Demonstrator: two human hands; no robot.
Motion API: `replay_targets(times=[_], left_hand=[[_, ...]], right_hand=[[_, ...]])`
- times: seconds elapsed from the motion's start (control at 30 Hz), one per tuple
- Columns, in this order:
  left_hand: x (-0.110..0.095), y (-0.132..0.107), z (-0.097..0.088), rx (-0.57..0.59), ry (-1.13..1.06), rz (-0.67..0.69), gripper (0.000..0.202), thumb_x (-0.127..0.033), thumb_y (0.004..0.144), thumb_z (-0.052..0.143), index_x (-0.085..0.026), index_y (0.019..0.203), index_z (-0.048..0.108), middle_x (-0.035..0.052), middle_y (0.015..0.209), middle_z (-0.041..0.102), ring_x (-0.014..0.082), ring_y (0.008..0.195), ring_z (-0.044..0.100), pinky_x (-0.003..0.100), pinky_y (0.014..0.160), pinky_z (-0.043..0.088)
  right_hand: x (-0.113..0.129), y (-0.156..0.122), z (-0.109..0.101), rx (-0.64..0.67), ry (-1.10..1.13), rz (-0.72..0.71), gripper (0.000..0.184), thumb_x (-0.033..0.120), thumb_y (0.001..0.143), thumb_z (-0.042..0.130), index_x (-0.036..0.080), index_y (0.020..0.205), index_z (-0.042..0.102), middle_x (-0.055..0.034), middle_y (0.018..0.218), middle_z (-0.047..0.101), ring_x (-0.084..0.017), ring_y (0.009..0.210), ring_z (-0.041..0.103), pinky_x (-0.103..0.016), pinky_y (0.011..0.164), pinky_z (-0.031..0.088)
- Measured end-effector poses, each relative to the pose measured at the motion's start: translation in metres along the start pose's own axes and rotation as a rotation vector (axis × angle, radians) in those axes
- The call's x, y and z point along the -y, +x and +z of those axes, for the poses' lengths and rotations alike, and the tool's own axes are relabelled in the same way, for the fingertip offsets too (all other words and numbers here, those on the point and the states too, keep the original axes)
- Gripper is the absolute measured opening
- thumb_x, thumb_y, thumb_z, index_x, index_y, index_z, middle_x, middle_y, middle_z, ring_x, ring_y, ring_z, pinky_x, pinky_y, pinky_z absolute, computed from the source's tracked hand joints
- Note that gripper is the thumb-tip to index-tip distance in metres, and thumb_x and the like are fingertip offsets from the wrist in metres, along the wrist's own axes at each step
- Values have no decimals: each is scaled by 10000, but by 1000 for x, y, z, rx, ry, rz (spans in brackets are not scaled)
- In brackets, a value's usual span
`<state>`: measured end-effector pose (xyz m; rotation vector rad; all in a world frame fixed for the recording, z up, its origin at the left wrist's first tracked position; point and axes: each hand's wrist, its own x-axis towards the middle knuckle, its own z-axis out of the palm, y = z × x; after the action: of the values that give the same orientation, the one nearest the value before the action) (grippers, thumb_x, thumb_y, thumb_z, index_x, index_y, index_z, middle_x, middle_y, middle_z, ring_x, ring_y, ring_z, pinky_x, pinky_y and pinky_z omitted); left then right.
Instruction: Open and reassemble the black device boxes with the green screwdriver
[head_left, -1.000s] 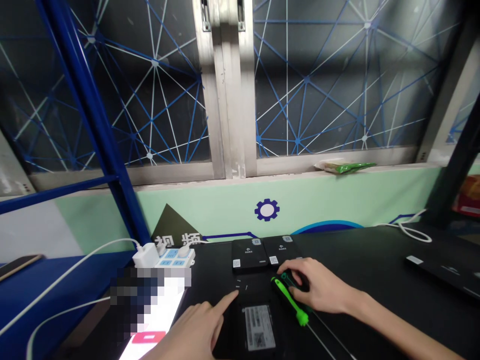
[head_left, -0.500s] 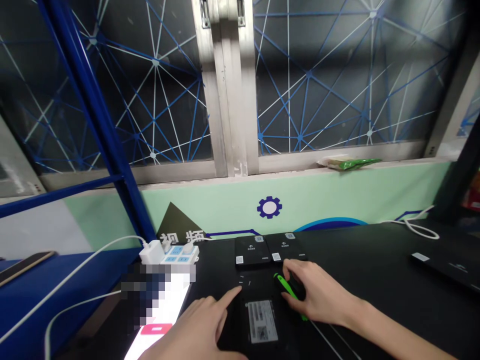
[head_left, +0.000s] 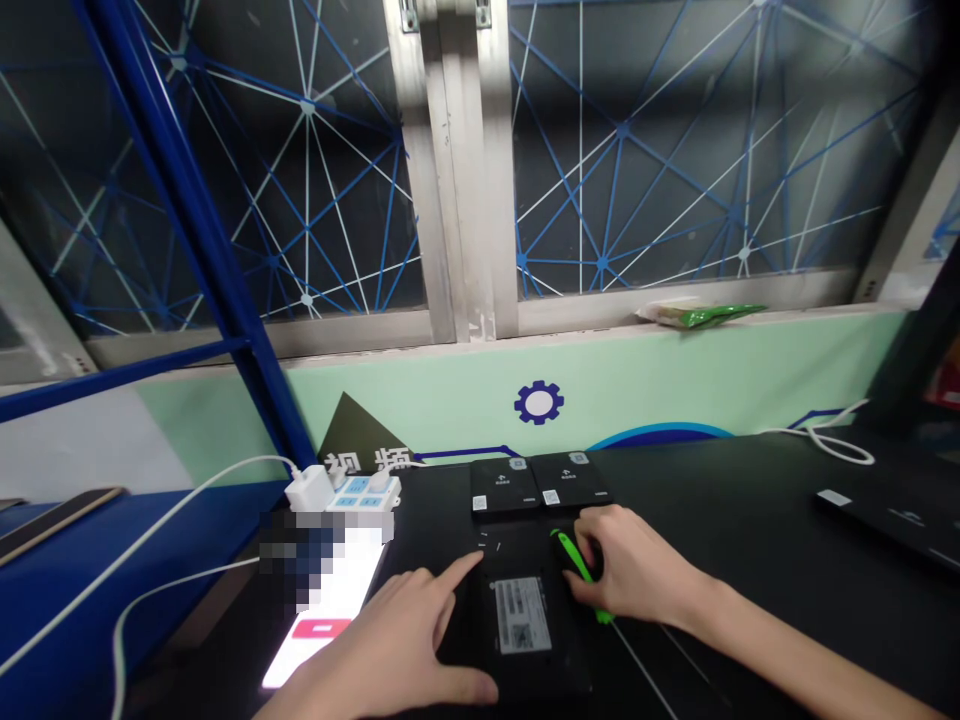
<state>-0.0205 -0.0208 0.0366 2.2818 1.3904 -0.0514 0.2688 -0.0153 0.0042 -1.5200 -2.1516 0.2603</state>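
A flat black device (head_left: 570, 670) with a white printed label (head_left: 523, 615) lies on the black table in front of me. My left hand (head_left: 397, 630) rests at its left side, thumb and index finger stretched apart, holding nothing. The index fingertip is beside a few tiny silver pieces (head_left: 483, 545) that look like screws. To the right of the device, my right hand (head_left: 630, 565) has its fingers closed around the green and black handle of a screwdriver (head_left: 581, 560). Its long thin shaft points back toward me, to the lower right.
Two black boxes (head_left: 502, 490) (head_left: 571, 483) stand side by side behind the device. At left are a lit phone-like screen (head_left: 322, 628), a white power strip (head_left: 364, 492) and white cables. Another black device (head_left: 892, 520) lies at right, near a white cable loop (head_left: 840, 450).
The view has tilted slightly, so the scene sits higher. My right hand has shifted a little on the screwdriver handle. My left thumb shows more fully, and the small silver pieces look unmoved.
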Motion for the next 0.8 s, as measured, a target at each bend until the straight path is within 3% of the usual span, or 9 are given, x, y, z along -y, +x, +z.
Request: replay_targets(times=[0.13,0.23,0.37,0.47,0.6,0.8], left_hand=[[-4,-1,-2,-1,7,3,1068,-741,639,726,-311,1526,317,-24,789,558,222,794,499,296,654,336],[-6,0,-2,-1,10,4,1059,-736,645,724,-306,1525,321,-29,777,554,218,786,500,294,652,335],[-6,0,-4,10,15,4,1071,-759,646,706,-297,1530,314,-26,783,557,217,783,503,293,639,331],[-6,-1,-4,13,13,13,1088,-790,644,682,-285,1533,310,-21,788,555,215,784,503,293,633,331],[-5,-1,-4,27,13,7,1095,-801,640,676,-293,1535,301,-20,786,550,217,784,500,295,626,331],[-1,1,-2,14,9,35,1096,-800,643,671,-281,1534,300,-18,796,553,204,764,488,292,626,326]], right_hand=[[-3,3,2,-63,238,71,386,297,692,701,206,503,376,48,508,426,-100,486,334,-256,484,247],[-7,6,2,-87,541,147,380,365,755,685,207,540,414,76,484,325,-89,469,268,-247,471,216],[-12,8,4,-126,1045,207,416,487,811,666,218,632,403,96,488,311,-69,421,231,-221,423,157],[-13,8,4,-239,1303,257,386,500,841,638,225,694,411,94,500,358,-65,394,225,-198,373,139],[-11,9,2,-344,1477,288,280,445,824,653,216,812,494,19,688,575,-75,429,362,-192,350,278],[-11,10,2,-464,1474,261,283,349,745,803,193,820,579,-27,801,656,-150,638,624,-242,536,518]])
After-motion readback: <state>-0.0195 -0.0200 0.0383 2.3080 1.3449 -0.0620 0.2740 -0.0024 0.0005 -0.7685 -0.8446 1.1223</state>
